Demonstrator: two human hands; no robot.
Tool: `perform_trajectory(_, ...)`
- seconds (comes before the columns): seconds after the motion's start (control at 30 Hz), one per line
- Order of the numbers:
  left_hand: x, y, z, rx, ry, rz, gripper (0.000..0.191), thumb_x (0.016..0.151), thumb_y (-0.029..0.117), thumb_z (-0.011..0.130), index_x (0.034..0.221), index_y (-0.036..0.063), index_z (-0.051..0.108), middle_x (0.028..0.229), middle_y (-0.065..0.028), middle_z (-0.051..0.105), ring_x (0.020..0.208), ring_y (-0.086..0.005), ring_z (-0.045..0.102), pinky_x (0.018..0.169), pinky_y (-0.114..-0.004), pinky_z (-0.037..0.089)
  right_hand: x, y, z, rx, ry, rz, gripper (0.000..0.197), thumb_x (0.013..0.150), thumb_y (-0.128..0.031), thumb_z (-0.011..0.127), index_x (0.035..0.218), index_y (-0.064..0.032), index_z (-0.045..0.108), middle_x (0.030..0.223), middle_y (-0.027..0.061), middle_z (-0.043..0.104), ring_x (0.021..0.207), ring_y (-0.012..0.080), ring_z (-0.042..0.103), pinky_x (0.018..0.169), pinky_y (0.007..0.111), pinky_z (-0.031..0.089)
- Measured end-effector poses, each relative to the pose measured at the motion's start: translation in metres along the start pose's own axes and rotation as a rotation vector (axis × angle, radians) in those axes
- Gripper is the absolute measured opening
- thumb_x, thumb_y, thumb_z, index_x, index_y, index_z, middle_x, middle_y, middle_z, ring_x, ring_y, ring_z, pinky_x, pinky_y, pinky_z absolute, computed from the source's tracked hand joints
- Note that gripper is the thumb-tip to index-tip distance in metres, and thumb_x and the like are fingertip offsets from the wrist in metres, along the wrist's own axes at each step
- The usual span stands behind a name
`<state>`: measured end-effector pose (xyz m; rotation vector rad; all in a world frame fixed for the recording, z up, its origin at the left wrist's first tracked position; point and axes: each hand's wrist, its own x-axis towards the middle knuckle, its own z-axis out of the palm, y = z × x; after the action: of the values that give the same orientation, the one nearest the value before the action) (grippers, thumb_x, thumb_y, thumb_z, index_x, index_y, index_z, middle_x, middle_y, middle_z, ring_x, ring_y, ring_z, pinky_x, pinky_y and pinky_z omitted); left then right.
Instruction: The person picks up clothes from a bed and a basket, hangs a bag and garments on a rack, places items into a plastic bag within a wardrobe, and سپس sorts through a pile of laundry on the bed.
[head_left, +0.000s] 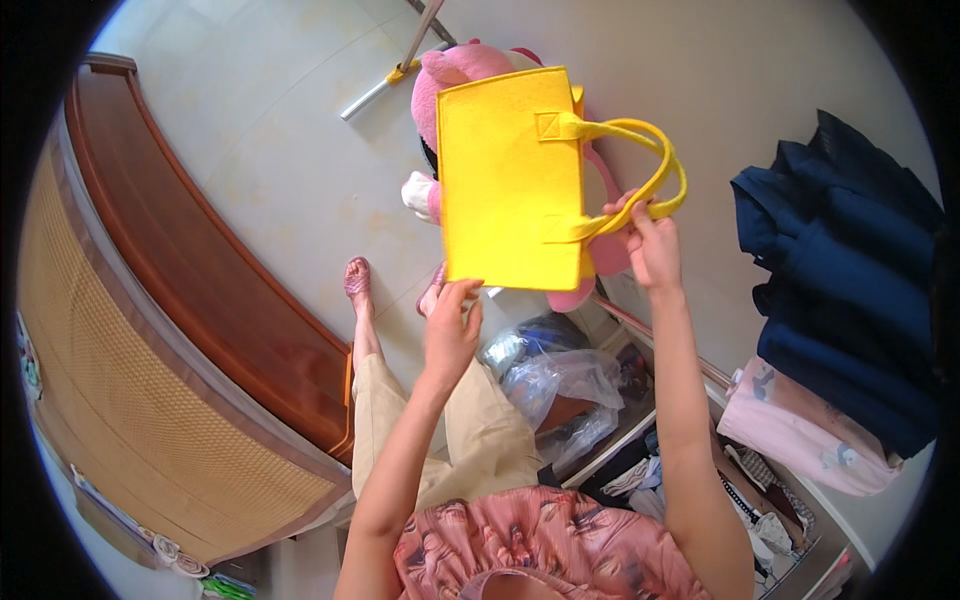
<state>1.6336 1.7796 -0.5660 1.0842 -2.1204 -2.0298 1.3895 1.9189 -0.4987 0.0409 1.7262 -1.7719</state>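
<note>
A bright yellow felt tote bag (510, 180) is held out on its side before me, its two handles (664, 169) pointing right. My right hand (652, 244) grips the handles near their lower end. At the bag's lower left corner, the fingertips of my left hand (452, 330) touch the edge, its thumb apart from the felt. Whether those fingers pinch the corner is unclear. Behind the bag, a pink plush toy (465, 67) with a white paw (418, 193) is largely hidden.
A bed with a brown wooden frame (202, 247) and woven mat (165, 405) runs along the left. Plastic bags (562, 382) lie by my legs, beside an open drawer (810, 517) of clothes. Dark blue cloth (840, 270) hangs right, near a pink roll (810, 435). A metal stand (375, 94) stands beyond.
</note>
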Motion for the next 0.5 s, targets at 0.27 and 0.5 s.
perform_trajectory(0.27, -0.014, 0.108, -0.007, 0.085, -0.053, 0.436, 0.044, 0.075, 0.012, 0.067, 0.117, 0.0060, 0.054, 0.117, -0.0122, 0.054, 0.106, -0.0291, 0.053, 0.087, -0.036, 0.045, -0.087, -0.020, 0.059, 0.113, -0.059, 0.102, 0.022, 0.095, -0.019, 0.048, 0.110, -0.0033, 0.050, 0.097, 0.0080, 0.062, 0.094, 0.0192, 0.061, 0.081, 0.034, 0.053)
perform_trajectory(0.5, -0.038, 0.112, -0.012, 0.451, -0.256, 0.298, 0.041, 0.072, 0.012, 0.069, 0.111, 0.0077, 0.057, 0.103, -0.0080, 0.060, 0.092, -0.0270, 0.059, 0.077, -0.035, 0.049, -0.139, 0.007, 0.083, 0.208, 0.084, 0.188, 0.029, 0.097, -0.018, 0.045, 0.121, -0.0026, 0.048, 0.110, 0.0081, 0.057, 0.103, 0.0184, 0.056, 0.085, 0.037, 0.051)
